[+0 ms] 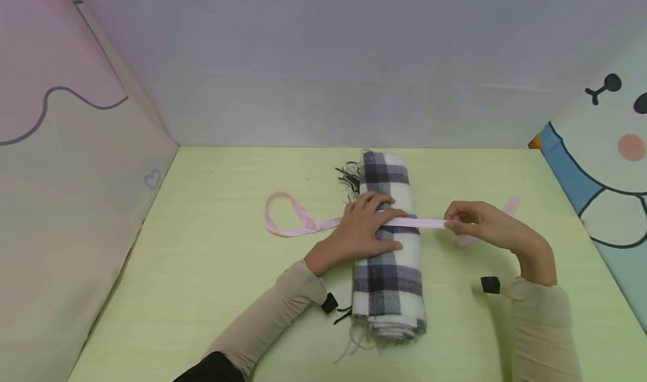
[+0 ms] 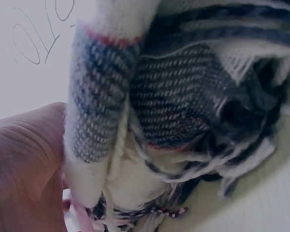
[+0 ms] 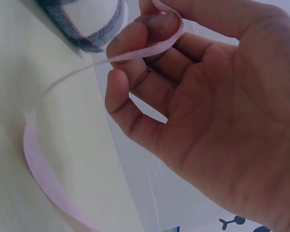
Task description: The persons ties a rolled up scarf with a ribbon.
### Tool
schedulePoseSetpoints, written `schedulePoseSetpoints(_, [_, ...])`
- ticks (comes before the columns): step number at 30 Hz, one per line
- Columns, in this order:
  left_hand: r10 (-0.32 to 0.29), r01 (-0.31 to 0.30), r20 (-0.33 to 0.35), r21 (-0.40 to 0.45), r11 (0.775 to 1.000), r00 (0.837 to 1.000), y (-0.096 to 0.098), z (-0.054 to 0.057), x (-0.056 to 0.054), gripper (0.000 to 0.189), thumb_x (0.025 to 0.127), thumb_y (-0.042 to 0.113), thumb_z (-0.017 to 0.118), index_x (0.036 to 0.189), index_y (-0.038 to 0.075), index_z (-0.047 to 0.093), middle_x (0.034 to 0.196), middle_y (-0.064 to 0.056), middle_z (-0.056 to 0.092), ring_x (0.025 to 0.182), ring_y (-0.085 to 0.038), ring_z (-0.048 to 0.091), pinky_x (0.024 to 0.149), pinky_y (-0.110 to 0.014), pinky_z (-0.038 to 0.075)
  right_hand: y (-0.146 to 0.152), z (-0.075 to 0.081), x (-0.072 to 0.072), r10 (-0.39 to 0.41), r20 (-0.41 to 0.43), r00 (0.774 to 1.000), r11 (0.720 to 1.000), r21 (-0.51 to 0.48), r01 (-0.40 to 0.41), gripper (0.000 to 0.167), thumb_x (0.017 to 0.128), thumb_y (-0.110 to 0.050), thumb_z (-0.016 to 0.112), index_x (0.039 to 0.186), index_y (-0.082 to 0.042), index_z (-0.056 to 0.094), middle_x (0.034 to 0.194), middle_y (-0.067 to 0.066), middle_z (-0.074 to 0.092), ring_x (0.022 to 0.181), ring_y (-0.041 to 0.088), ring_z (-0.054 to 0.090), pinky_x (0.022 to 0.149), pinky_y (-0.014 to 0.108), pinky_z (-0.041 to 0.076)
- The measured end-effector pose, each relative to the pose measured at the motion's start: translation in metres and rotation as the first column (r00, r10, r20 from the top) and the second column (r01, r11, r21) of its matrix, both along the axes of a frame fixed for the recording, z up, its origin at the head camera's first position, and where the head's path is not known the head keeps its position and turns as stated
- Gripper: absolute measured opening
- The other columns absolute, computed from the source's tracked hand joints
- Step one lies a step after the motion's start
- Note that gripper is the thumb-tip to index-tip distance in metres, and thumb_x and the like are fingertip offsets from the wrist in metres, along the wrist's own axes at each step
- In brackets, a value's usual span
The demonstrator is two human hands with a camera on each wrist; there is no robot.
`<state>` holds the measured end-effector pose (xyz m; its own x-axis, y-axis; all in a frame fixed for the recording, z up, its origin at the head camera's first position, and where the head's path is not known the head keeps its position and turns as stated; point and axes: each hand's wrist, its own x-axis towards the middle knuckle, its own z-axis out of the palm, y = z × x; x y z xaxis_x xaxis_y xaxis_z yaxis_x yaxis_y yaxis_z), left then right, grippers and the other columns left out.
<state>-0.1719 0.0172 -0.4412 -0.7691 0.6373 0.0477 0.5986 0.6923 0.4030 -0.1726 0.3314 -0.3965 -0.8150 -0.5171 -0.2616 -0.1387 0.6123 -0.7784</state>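
In the head view, pale walls (image 1: 328,78) enclose a yellow-green worktop (image 1: 202,247), its far edge just behind a rolled plaid scarf (image 1: 389,286). The left hand (image 1: 365,230) lies with fingers spread over the scarf's middle, where a pink ribbon (image 1: 427,223) crosses; the right hand (image 1: 490,223) pinches the ribbon beyond the scarf. Open room spreads from the ribbon's loop to the worktop's left edge. In the left wrist view, fringe (image 2: 198,166) hangs beside the left hand, fingertips hidden. In the right wrist view, thumb and fingers pinch the ribbon, its tail curving over the worktop

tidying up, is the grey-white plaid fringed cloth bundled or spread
Bundled: the cloth lies long and narrow, layers stacked at one end.
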Motion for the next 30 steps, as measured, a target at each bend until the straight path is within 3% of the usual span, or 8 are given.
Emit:
schedulePoseSetpoints(7, [-0.013,0.013,0.021,0.012,1.000,1.000,-0.004,0.000,-0.002,0.064,0.095,0.066,0.065,0.152,0.047,0.045,0.165,0.008,0.033,0.156,-0.023,0.023,0.116,-0.060,0.035,0.009,-0.003,-0.002,0.009,0.009,1.000,1.000,-0.027,-0.009,0.014,0.107,-0.018,0.060,0.106,-0.004,0.064,0.086,0.012,0.068,0.078,0.026,0.059,0.070,0.034,0.043])
schedulePoseSetpoints(12, [-0.021,0.016,0.064,0.081,0.997,0.998,-0.012,0.001,-0.004,0.067,0.098,0.060,0.064,0.157,0.040,0.041,0.164,0.004,0.033,0.156,-0.025,0.022,0.113,-0.058,0.036,-0.002,-0.005,-0.004,0.019,-0.012,1.000,0.999,-0.029,-0.020,0.012,0.107,-0.017,0.059,0.108,-0.006,0.064,0.093,0.009,0.069,0.083,0.020,0.062,0.075,0.029,0.044])
schedulePoseSetpoints(16, [0.019,-0.033,0.080,0.179,0.983,0.997,-0.023,0.003,-0.009,0.058,0.103,0.052,0.061,0.155,0.032,0.047,0.159,-0.002,0.040,0.151,-0.028,0.033,0.107,-0.056,0.039,-0.010,-0.004,-0.006,0.023,-0.043,0.999,1.000,-0.002,-0.023,0.011,0.107,-0.019,0.060,0.108,-0.009,0.065,0.100,0.009,0.070,0.093,0.013,0.066,0.082,0.027,0.045])
schedulePoseSetpoints(20, [0.091,-0.113,0.107,0.223,0.968,0.990,-0.037,0.007,-0.013,0.044,0.108,0.045,0.053,0.148,0.025,0.056,0.146,-0.005,0.055,0.133,-0.028,0.052,0.099,-0.052,0.044,-0.015,-0.004,-0.008,0.049,-0.044,0.998,0.998,-0.030,-0.050,0.010,0.108,-0.020,0.060,0.112,-0.013,0.066,0.104,0.010,0.072,0.096,0.016,0.069,0.085,0.026,0.048])
schedulePoseSetpoints(24, [0.117,-0.171,0.225,0.241,0.955,0.967,-0.052,0.009,-0.015,0.042,0.110,0.044,0.049,0.144,0.021,0.058,0.125,0.000,0.069,0.110,-0.016,0.067,0.093,-0.041,0.052,-0.021,-0.008,-0.010,0.083,-0.014,0.996,0.994,-0.068,-0.084,0.014,0.108,-0.022,0.059,0.118,-0.015,0.067,0.101,0.013,0.073,0.092,0.021,0.069,0.084,0.028,0.050])
schedulePoseSetpoints(30, [0.050,-0.167,0.436,0.236,0.957,0.899,-0.072,0.004,-0.017,0.033,0.110,0.046,0.050,0.131,0.022,0.059,0.099,0.002,0.075,0.082,-0.011,0.067,0.076,-0.031,0.053,-0.024,-0.011,-0.010,0.099,0.009,0.995,0.993,-0.072,-0.099,0.020,0.108,-0.024,0.059,0.114,-0.008,0.068,0.093,0.016,0.071,0.084,0.024,0.065,0.078,0.033,0.051])
